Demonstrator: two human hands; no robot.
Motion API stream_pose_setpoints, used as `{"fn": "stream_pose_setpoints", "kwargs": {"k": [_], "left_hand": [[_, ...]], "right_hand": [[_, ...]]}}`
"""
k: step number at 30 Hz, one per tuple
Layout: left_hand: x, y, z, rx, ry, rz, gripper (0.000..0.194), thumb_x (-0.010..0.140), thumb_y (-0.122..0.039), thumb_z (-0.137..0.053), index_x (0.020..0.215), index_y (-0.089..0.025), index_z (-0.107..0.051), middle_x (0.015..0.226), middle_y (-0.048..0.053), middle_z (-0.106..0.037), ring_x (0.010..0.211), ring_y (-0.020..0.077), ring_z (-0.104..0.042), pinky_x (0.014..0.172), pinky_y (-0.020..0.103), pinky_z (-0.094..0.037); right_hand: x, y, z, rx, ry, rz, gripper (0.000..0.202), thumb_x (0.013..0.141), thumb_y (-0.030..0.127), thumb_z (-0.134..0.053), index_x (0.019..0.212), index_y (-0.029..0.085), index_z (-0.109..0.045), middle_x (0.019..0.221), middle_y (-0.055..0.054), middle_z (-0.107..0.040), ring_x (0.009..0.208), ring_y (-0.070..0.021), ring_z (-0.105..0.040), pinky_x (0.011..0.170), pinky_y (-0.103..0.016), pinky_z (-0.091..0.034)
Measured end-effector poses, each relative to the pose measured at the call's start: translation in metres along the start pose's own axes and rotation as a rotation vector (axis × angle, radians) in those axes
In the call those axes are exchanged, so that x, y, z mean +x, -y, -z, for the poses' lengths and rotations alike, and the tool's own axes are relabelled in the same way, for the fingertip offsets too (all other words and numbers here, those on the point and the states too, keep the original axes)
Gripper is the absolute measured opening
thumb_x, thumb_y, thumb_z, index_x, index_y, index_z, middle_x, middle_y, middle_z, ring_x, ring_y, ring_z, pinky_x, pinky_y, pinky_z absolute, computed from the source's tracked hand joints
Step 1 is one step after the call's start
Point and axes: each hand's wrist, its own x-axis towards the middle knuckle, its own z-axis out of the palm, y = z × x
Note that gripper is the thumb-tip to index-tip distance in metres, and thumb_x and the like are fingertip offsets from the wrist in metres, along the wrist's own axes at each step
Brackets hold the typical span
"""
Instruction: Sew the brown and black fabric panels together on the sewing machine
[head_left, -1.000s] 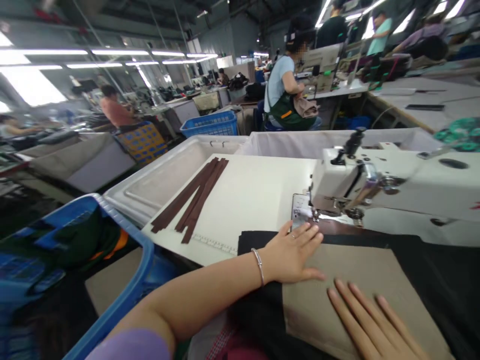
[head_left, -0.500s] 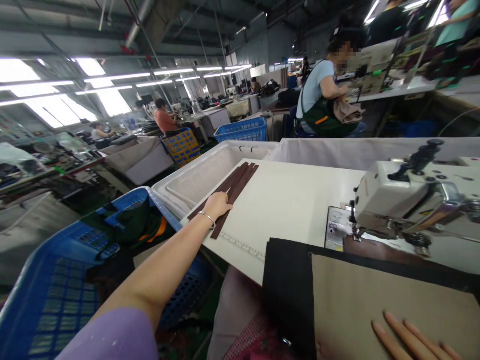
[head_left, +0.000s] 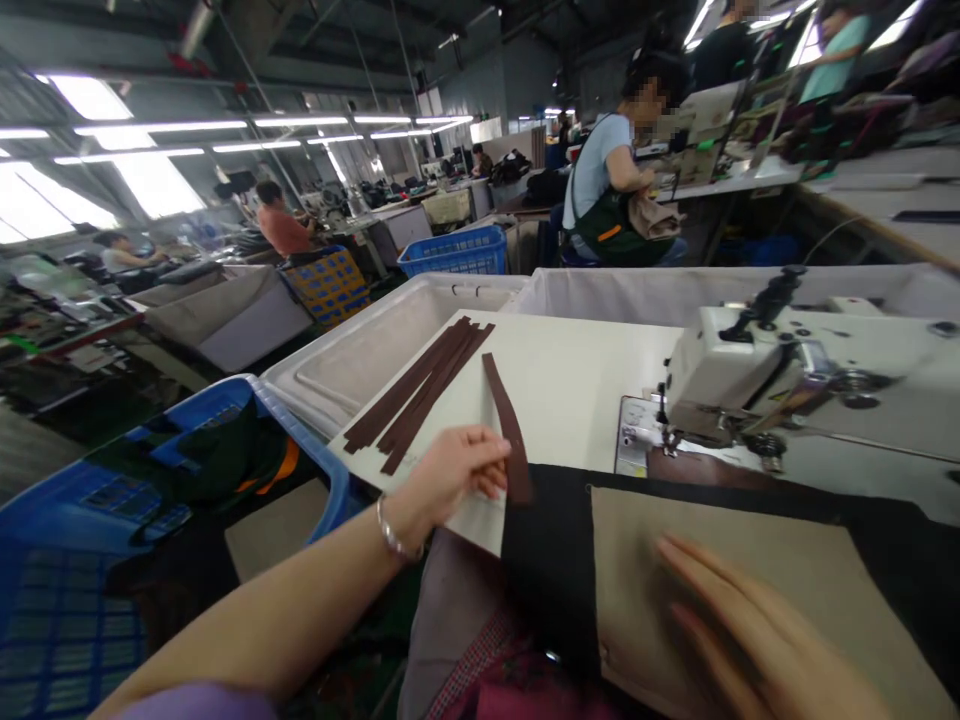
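Observation:
Between the fingers of my left hand (head_left: 469,465) is one dark brown strip (head_left: 508,415), lifted off the white table (head_left: 577,370). A pile of similar brown strips (head_left: 427,385) lies to the left on that table. My right hand (head_left: 757,625), fingers stretched out and partly blurred, is over a beige fabric panel (head_left: 652,540). Under the panel lies black fabric (head_left: 547,560), which hangs over the table's front edge. A brown piece (head_left: 690,468) sits by the needle area of the sewing machine (head_left: 720,380).
A blue basket (head_left: 247,390) with dark green and orange cloth stands at the left. Behind the table are a white bin (head_left: 375,315) and a pale cloth-lined container (head_left: 630,290). A co-worker (head_left: 607,170) sits beyond them.
My left hand has drawn one brown strip from the pile and moved right and toward me. My right hand has shifted left and farther onto the beige panel.

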Motion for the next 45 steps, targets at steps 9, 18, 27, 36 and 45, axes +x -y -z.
{"fn": "stream_pose_setpoints", "kwargs": {"k": [9, 18, 27, 36, 45], "left_hand": [[-0.007, -0.009, -0.067, 0.631, 0.272, -0.737, 0.058, 0.076, -0.018, -0.054, 0.132, -0.014, -0.042, 0.137, 0.018, -0.044, 0.127, 0.0269, -0.043, 0.105, 0.047, -0.04], [0.1, -0.006, -0.085, 1.113, 0.22, -1.049, 0.034, 0.097, -0.019, -0.036, 0.127, -0.012, -0.051, 0.122, 0.014, -0.057, 0.111, 0.021, -0.054, 0.097, 0.039, -0.046], [0.068, -0.013, -0.138, 1.191, 0.393, -1.214, 0.039, 0.093, -0.025, -0.043, 0.126, -0.006, -0.049, 0.122, 0.018, -0.055, 0.113, 0.0269, -0.052, 0.1, 0.042, -0.043], [0.064, -0.003, -0.137, 1.204, 0.351, -1.124, 0.043, 0.094, -0.019, -0.039, 0.135, -0.007, -0.04, 0.133, 0.019, -0.046, 0.122, 0.0277, -0.045, 0.103, 0.043, -0.041], [0.064, -0.002, -0.137, 1.233, 0.344, -1.127, 0.044, 0.093, -0.02, -0.04, 0.135, -0.004, -0.04, 0.133, 0.02, -0.046, 0.122, 0.0291, -0.044, 0.105, 0.043, -0.039]], "right_hand": [[0.048, 0.056, 0.032, 0.037, -0.034, 0.06, 0.04, 0.092, 0.012, -0.042, 0.131, 0.016, -0.052, 0.117, -0.01, -0.063, 0.106, -0.0183, -0.06, 0.089, -0.032, -0.053], [0.073, 0.001, 0.044, -0.02, 0.176, -0.026, 0.03, 0.091, 0.018, -0.041, 0.111, 0.015, -0.062, 0.113, -0.009, -0.065, 0.102, -0.0202, -0.061, 0.093, -0.037, -0.049], [0.049, -0.059, 0.0, -0.186, 0.19, -0.163, 0.057, 0.093, 0.037, -0.043, 0.143, 0.012, -0.033, 0.145, -0.016, -0.04, 0.131, -0.0281, -0.038, 0.104, -0.047, -0.036], [0.055, -0.045, 0.009, -0.227, 0.227, -0.243, 0.06, 0.09, 0.038, -0.044, 0.144, 0.015, -0.033, 0.145, -0.012, -0.041, 0.127, -0.0289, -0.041, 0.1, -0.047, -0.035], [0.057, -0.046, 0.009, -0.209, 0.24, -0.264, 0.06, 0.09, 0.04, -0.044, 0.144, 0.016, -0.034, 0.145, -0.012, -0.04, 0.124, -0.0307, -0.041, 0.097, -0.047, -0.035]]}}
